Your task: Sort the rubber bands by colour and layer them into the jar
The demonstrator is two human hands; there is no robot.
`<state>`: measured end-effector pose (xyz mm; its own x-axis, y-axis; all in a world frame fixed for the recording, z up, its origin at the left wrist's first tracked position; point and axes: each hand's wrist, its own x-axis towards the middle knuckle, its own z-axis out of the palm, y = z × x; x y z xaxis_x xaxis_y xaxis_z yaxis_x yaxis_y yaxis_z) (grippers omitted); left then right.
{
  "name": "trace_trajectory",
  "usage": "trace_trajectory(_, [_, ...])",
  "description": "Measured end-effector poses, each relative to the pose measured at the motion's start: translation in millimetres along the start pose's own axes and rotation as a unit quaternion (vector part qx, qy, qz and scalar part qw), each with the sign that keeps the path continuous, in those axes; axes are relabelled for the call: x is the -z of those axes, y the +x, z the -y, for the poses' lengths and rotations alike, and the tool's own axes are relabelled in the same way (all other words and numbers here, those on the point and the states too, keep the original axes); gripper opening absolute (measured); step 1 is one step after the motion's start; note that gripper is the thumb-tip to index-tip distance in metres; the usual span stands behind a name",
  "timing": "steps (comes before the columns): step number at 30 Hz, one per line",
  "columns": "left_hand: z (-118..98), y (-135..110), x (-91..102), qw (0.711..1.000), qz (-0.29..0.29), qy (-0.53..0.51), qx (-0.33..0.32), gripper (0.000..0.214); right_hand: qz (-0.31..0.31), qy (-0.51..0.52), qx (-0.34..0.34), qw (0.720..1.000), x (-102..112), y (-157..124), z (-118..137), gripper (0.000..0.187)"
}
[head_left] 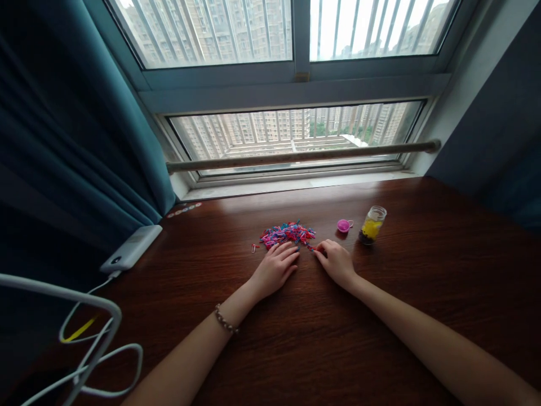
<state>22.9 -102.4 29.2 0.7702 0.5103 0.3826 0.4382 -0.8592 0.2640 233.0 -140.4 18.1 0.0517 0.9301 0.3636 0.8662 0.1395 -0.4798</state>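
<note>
A heap of small pink, red and blue clips (287,233) lies on the dark wooden table (296,338) near the window. My left hand (276,268) rests flat on the table, fingers spread, its tips touching the near edge of the heap. My right hand (336,260) sits just right of the heap, its fingertips pinched around one small piece at the heap's right end. A small open glass jar (372,224) with yellow and dark pieces inside stands to the right, and its pink lid (344,226) lies between jar and heap.
A white power bank (133,247) with a white cable (101,338) lies at the table's left edge by a teal curtain (63,141). A wooden rod (304,156) runs along the window behind. One stray clip (254,247) lies left of the heap.
</note>
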Motion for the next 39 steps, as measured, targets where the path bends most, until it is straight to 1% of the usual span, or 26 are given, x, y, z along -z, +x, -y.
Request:
trace_trajectory(3, [2, 1, -2.2, 1.0, 0.011, 0.0, 0.008, 0.035, -0.011, 0.034, -0.026, 0.999, 1, 1, 2, 0.013])
trace_trajectory(7, [2, 1, -2.3, 1.0, -0.004, -0.021, 0.012, 0.031, -0.023, 0.103, -0.044, 0.993, 2, 4, -1, 0.013])
trace_trajectory(10, [2, 0, -1.7, 0.997, -0.037, -0.059, 0.026, 0.027, -0.031, 0.163, -0.041, 0.985, 2, 6, -3, 0.012])
trace_trajectory(13, [-2, -1, 0.1, 0.985, -0.093, -0.125, 0.069, 0.02, -0.026, 0.202, -0.022, 0.979, 1, 5, 0, 0.013])
trace_trajectory(15, [-9, -2, 2.4, 0.974, -0.113, -0.168, 0.103, 0.012, -0.014, 0.21, 0.001, 0.978, 1, 3, 3, 0.014])
trace_trajectory(17, [-19, -2, 5.2, 0.967, -0.092, -0.206, 0.117, 0.011, -0.005, 0.216, 0.026, 0.976, 1, 0, 7, 0.014])
trace_trajectory(19, [-32, -3, 7.6, 0.964, -0.036, -0.243, 0.104, 0.013, 0.001, 0.223, 0.045, 0.974, 1, -2, 10, 0.013])
trace_trajectory(22, [-48, -4, 8.3, 0.957, 0.058, -0.28, 0.036, 0.018, 0.012, 0.231, 0.06, 0.971, 3, -3, 12, 0.013])
trace_trajectory(24, [-54, -4, 7.3, 0.953, 0.091, -0.289, -0.016, 0.019, 0.018, 0.238, 0.061, 0.969, 4, -3, 12, 0.013])
trace_trajectory(26, [-55, -4, 6.5, 0.952, 0.105, -0.283, -0.05, 0.018, 0.027, 0.252, 0.06, 0.965, 4, -3, 13, 0.014])
trace_trajectory(28, [-52, -3, 7.3, 0.956, 0.111, -0.266, -0.062, 0.018, 0.04, 0.271, 0.06, 0.96, 4, -3, 14, 0.014])
trace_trajectory(30, [-46, -3, 10.0, 0.963, 0.101, -0.245, -0.056, 0.02, 0.05, 0.287, 0.058, 0.955, 5, -4, 16, 0.014])
trace_trajectory(32, [-35, -2, 13.1, 0.975, 0.061, -0.212, -0.033, 0.023, 0.059, 0.298, 0.055, 0.951, 7, -5, 19, 0.015])
trace_trajectory(34, [-18, -3, 15.3, 0.988, -0.006, -0.154, 0.006, 0.025, 0.077, 0.308, 0.059, 0.947, 10, -7, 23, 0.016])
trace_trajectory(35, [-8, -4, 15.8, 0.992, -0.046, -0.114, 0.029, 0.025, 0.093, 0.312, 0.067, 0.943, 12, -9, 26, 0.017])
trace_trajectory(36, [2, -5, 16.0, 0.994, -0.073, -0.072, 0.044, 0.024, 0.114, 0.316, 0.081, 0.938, 15, -10, 28, 0.019])
trace_trajectory(37, [12, -6, 15.9, 0.995, -0.085, -0.034, 0.05, 0.023, 0.142, 0.319, 0.101, 0.932, 17, -12, 31, 0.02])
trace_trajectory(39, [28, -8, 15.7, 0.995, -0.086, 0.015, 0.053, 0.022, 0.212, 0.32, 0.157, 0.91, 22, -16, 35, 0.021])
